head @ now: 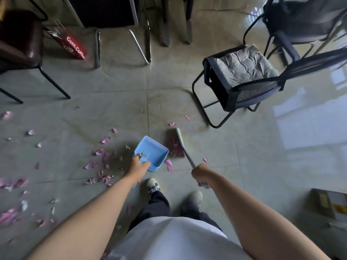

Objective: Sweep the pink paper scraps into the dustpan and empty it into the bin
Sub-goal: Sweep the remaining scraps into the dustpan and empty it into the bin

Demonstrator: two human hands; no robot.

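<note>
Left hand [139,166] grips dustpan [151,152]; right hand [201,174] grips broom [181,140]. Main pink scraps [99,166] lie left of dustpan, away from broom.

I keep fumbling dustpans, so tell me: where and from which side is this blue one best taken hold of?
Grip the dustpan at its rear handle, coming from behind, on the person's side. Its open mouth faces away toward the broom, so the rear is the only side free of scraps coming in. The left hand already holds it there, low to the floor.
</note>
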